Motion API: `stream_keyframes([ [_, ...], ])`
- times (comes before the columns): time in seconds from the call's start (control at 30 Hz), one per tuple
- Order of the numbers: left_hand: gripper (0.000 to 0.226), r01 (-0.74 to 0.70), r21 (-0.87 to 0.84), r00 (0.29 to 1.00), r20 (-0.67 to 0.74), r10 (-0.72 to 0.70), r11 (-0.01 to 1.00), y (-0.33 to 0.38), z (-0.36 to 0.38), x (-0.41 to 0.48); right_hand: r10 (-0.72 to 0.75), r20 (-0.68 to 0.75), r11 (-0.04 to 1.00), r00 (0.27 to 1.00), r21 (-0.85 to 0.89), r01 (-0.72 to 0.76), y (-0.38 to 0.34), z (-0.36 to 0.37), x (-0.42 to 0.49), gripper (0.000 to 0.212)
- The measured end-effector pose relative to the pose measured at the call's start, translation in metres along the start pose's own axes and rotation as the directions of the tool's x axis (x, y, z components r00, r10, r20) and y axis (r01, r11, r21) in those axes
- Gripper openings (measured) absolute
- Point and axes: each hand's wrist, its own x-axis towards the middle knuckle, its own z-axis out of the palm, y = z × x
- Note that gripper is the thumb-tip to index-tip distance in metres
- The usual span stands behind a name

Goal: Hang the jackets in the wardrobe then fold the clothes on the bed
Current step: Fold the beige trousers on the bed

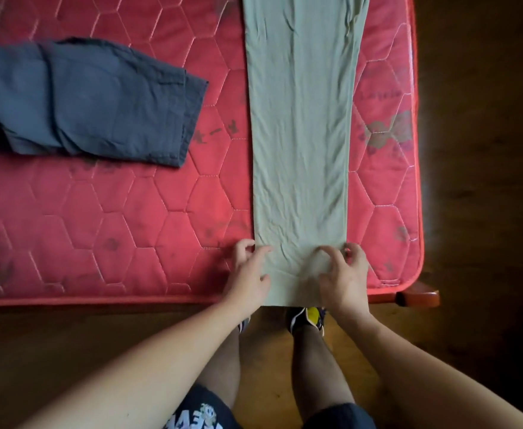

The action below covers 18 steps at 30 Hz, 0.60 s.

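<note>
A grey-blue garment is spread, crumpled, on the left of the red quilted bed. The left grip is set at the left edge of a pale green garment, which is laid flat in a long strip along the right part of the bed, its near end at the bed's near edge. The right grip is set at that end's right edge. The fingers of both grips are curled over the cloth; whether it is pinched cannot be told, as they are blurred.
</note>
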Motion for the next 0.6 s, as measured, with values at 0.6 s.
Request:
stream_keyframes([
  [0.6, 0.057, 0.003, -0.006, 0.98, 0.201, -0.002, 1.0, 0.008, -0.05, -0.014, 0.167, 0.572, 0.932, 0.803, 0.175, -0.318, -0.017, -0.065, 0.022, 0.062],
])
